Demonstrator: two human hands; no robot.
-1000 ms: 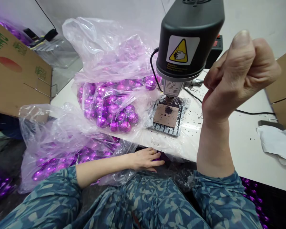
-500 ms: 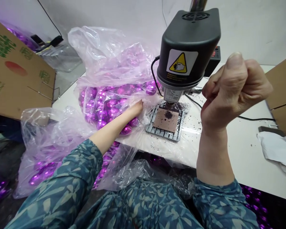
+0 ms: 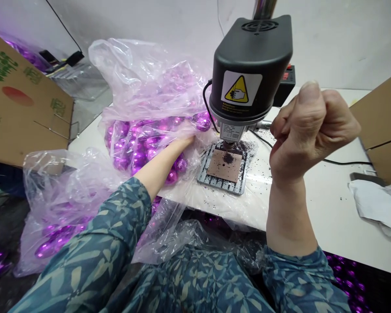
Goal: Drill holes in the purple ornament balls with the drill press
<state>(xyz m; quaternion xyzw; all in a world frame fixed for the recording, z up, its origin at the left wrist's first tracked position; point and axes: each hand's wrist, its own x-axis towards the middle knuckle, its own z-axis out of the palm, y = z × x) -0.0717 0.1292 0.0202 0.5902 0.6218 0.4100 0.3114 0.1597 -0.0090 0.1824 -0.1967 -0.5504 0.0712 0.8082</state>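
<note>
My left hand reaches into a clear plastic bag full of shiny purple faceted balls; film and balls hide its fingers. To the right, my right hand is raised in a fist, thumb on top, beside a black bench drill press. A short metal lever on the press points toward this fist; whatever the fingers enclose is hidden. Below the drill head, a brown square board with a small hole rests on the grey slotted base plate. Dark shavings lie on the board.
Another plastic bag with purple balls hangs at the table's left edge. A cardboard box stands left, another right. White paper lies on the white table. A black cable runs behind my right hand.
My left hand has gone a little deeper and farther up into the bag. My right fist sits slightly lower, still closed. The whole view has shifted a little.
</note>
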